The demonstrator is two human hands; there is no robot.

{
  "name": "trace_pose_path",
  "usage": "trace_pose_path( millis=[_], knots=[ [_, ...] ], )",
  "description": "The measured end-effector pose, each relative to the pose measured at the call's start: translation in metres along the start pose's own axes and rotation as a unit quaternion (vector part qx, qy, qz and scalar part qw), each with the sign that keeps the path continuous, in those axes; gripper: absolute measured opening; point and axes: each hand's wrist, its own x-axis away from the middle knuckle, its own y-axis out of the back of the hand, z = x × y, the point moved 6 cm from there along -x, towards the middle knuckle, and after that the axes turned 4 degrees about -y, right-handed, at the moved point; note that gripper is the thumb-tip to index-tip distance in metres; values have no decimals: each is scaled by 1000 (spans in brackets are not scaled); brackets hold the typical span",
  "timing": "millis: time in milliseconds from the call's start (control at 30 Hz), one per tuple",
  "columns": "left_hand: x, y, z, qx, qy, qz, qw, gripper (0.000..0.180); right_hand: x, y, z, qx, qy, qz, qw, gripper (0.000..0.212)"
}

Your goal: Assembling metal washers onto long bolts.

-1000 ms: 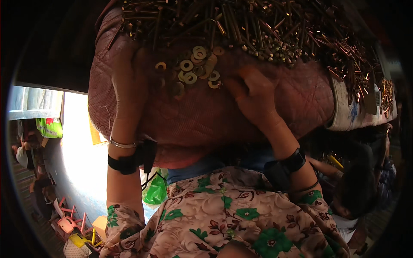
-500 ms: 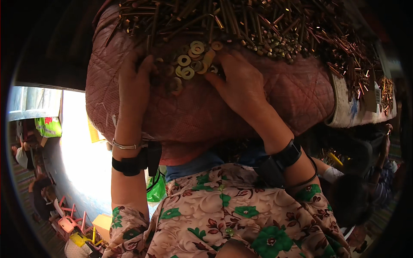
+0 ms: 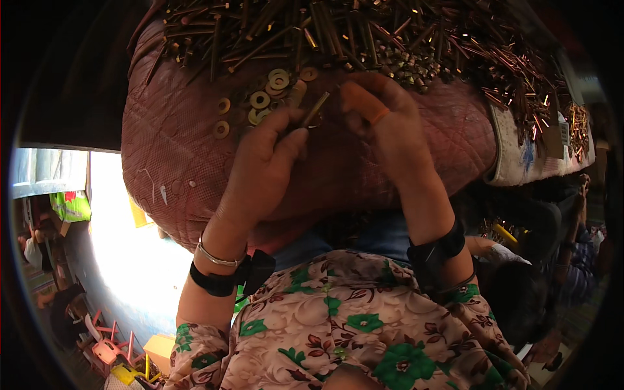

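A brass-coloured bolt [image 3: 318, 106] sticks out from the pinched fingers of my left hand [image 3: 265, 159], its free end pointing up and to the right. Just across from it, my right hand [image 3: 393, 120] has its fingers curled together, with an orange cover [image 3: 365, 103] on one finger. Whatever those fingers hold, if anything, is hidden. Flat brass washers [image 3: 259, 100] lie in a loose group beyond my left hand, partly covered by it. Two single washers [image 3: 221, 129] rest to its left. A heap of small nuts [image 3: 406, 66] sits beyond my right hand.
Long bolts [image 3: 331, 29] are piled along the far side of a reddish quilted cushion [image 3: 175, 130]. More bolts [image 3: 533, 110] spread to the right over a pale cloth [image 3: 513, 146]. Other people sit at both sides; a pink chair [image 3: 107, 351] stands at lower left.
My left hand has moved right and now has a bolt in its fingers. My right hand has drawn back rightward from the washers, its fingers curling. Two washers now lie apart on the left.
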Motion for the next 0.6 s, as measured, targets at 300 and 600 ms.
trace_pose_path(
  millis=[300,600],
  knots=[
    [-1,-13,-14,-50,24,40,998,17,7,3,2,-16,-11,65,998,25],
    [-3,-32,-2,35,63,51,996,25,23,0,2,93,-20,65,993,25]
  ],
)
